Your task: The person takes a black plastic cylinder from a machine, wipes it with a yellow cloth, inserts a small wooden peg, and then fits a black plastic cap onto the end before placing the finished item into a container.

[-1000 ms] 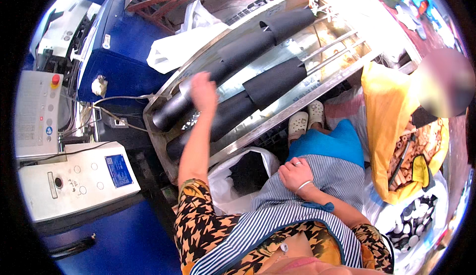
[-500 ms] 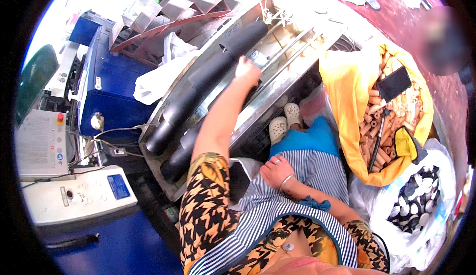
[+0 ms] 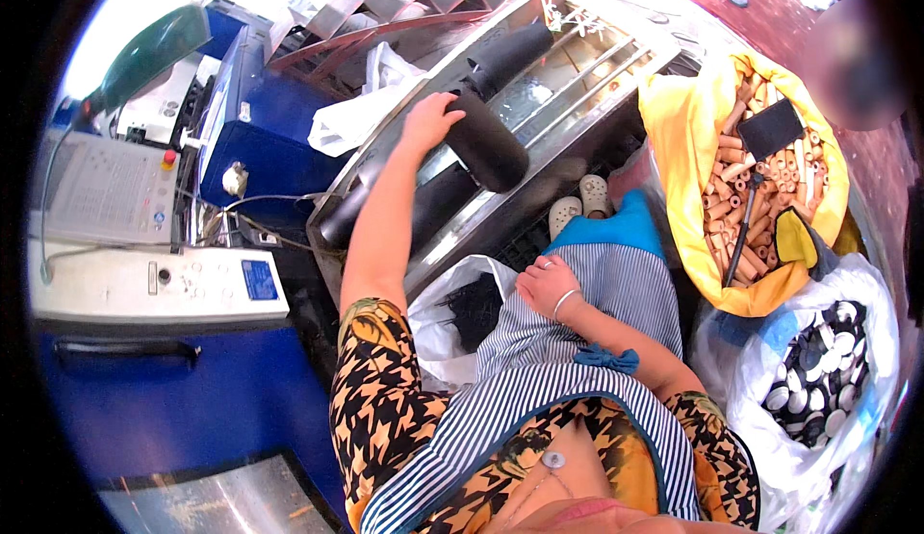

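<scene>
Upper centre: part-curled left hand [image 3: 430, 123], gripping the upper end of a black cylinder [image 3: 489, 144], askew over the metal trough [image 3: 589, 111]; probably light, stiff, smooth enough to slip, best taken by the rim. Centre: right hand [image 3: 549, 286], loosely curled, holding nothing visible, resting on the striped apron [image 3: 621, 284].

Over the past second, the left hand [image 3: 431, 122] has moved away from the lower end of the rear row of dark tubes. It now holds one end of a black cylinder [image 3: 489, 144], which has swung from lengthwise to crosswise in the metal tray [image 3: 602, 91]. The view has shifted too: a green panel [image 3: 159, 58] now shows at upper left, and a flat black rectangle [image 3: 770, 130] at right, partly hidden before, is fully visible.
</scene>
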Demonstrator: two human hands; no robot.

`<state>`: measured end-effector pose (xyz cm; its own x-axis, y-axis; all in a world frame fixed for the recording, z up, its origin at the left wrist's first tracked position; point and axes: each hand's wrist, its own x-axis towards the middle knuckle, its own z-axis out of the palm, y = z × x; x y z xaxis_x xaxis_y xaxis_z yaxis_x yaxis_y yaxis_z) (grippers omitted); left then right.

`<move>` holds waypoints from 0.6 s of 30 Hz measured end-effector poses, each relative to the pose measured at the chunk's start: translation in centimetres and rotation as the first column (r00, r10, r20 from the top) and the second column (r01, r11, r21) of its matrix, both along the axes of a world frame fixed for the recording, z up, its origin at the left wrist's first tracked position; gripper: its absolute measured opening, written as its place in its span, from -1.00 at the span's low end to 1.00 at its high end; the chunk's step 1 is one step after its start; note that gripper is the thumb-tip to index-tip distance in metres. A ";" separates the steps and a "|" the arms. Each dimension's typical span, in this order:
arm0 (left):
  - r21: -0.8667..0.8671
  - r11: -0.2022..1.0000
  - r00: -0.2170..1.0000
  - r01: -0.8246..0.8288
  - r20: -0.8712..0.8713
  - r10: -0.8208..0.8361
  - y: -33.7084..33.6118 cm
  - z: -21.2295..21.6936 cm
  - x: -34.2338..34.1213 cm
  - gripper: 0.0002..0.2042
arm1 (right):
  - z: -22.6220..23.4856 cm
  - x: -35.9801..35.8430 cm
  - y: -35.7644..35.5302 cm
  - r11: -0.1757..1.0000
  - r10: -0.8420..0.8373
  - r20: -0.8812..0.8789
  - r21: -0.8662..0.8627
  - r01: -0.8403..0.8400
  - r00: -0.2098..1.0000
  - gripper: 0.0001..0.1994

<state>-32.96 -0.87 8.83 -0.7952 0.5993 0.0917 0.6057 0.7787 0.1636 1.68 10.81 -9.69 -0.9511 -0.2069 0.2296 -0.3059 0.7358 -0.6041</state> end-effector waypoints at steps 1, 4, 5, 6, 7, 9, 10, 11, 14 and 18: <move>-0.001 0.999 0.999 -0.054 0.001 0.054 -0.4 -0.4 0.6 -0.59 | 0.2 0.1 0.1 1.000 0.010 -0.030 -0.006 -0.010 1.000 -0.87; 0.008 0.990 0.990 -0.140 -0.006 0.140 -0.6 -0.2 1.9 -0.63 | 1.8 0.4 0.8 0.999 0.023 -0.088 -0.028 -0.025 0.996 -0.89; 0.047 0.984 0.984 -0.174 -0.038 0.176 -1.3 -0.2 2.7 -0.64 | 3.4 0.8 1.2 0.998 0.054 -0.129 -0.013 -0.056 0.990 -0.89; 0.090 0.978 0.978 -0.189 -0.071 0.196 -0.9 0.3 3.3 -0.64 | 4.8 0.9 1.8 0.998 0.069 -0.172 0.005 -0.070 0.983 -0.89; 0.128 0.975 0.976 -0.180 -0.100 0.193 -0.3 1.0 3.9 -0.65 | 4.9 1.1 2.2 0.997 0.079 -0.159 0.027 -0.075 0.984 -0.89; 0.137 0.982 0.986 -0.130 -0.083 0.143 0.4 2.8 5.1 -0.66 | 4.9 1.1 2.3 0.998 0.069 -0.185 0.010 -0.068 0.980 -0.89; 0.140 0.985 0.991 -0.105 -0.073 0.116 0.4 3.3 5.6 -0.66 | 4.9 1.2 2.2 0.998 0.063 -0.196 0.000 -0.064 0.979 -0.88; 0.094 0.996 0.999 0.000 -0.048 0.004 -0.2 2.7 5.2 -0.65 | 4.9 1.2 2.1 0.998 0.063 -0.203 -0.006 -0.065 0.977 -0.88; -0.006 0.996 0.996 0.088 0.012 -0.088 -2.1 2.6 5.6 -0.65 | 5.2 1.3 1.5 0.996 0.079 -0.209 -0.013 -0.084 0.975 -0.88; 0.133 0.991 0.997 -0.010 -0.070 0.019 -2.0 4.3 6.1 -0.65 | 4.8 1.3 1.7 0.996 0.088 -0.205 0.005 -0.088 0.975 -0.88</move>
